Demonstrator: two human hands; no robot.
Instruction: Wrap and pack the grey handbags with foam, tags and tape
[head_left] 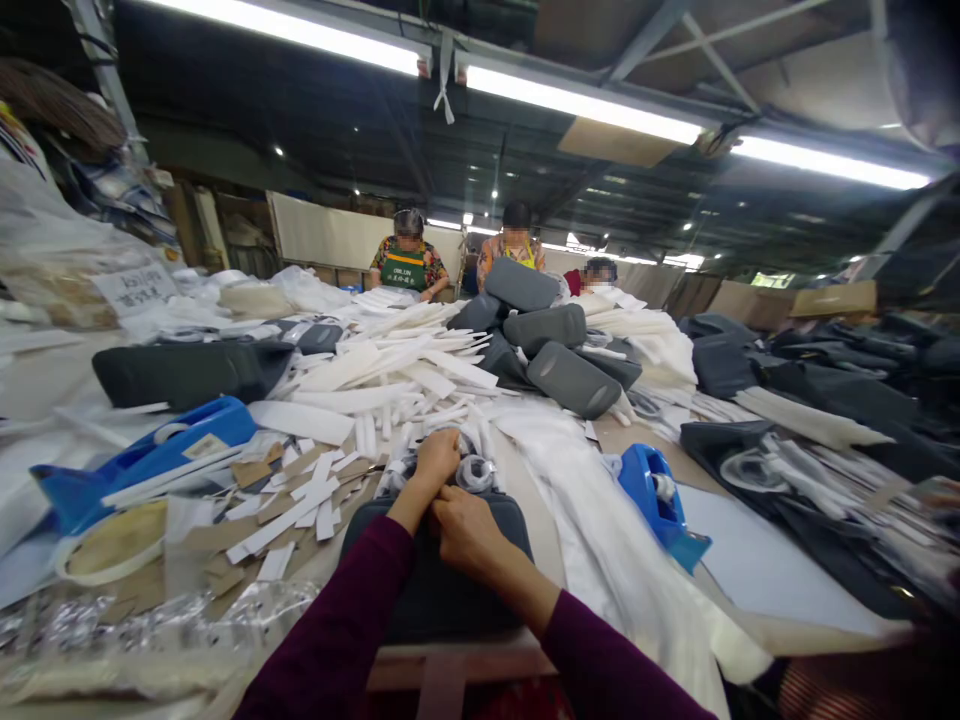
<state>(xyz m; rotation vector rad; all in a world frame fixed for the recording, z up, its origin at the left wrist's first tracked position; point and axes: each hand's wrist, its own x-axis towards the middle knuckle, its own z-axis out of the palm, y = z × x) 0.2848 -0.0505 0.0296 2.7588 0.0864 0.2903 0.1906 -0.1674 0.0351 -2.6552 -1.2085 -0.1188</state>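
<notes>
A dark grey padded bag (450,590) lies flat in front of me at the table's near edge. My left hand (437,458) is closed near the bag's far edge, its fingers curled and partly hidden. Just right of it and a little nearer, my right hand (463,525) is also closed, its knuckles up over the bag. What either hand pinches is too small or hidden to name. Beyond the bag's far edge, beside the hands, sits a coiled clear-wrapped strap (476,472) with white wrapping around it.
Blue tape dispensers stand at left (217,430) and right (651,490). Cardboard and white scraps (300,500) lie left. White strips (375,365) and grey bags (574,380) are piled ahead. White sheeting (600,530) runs along the right. Several people work across the table.
</notes>
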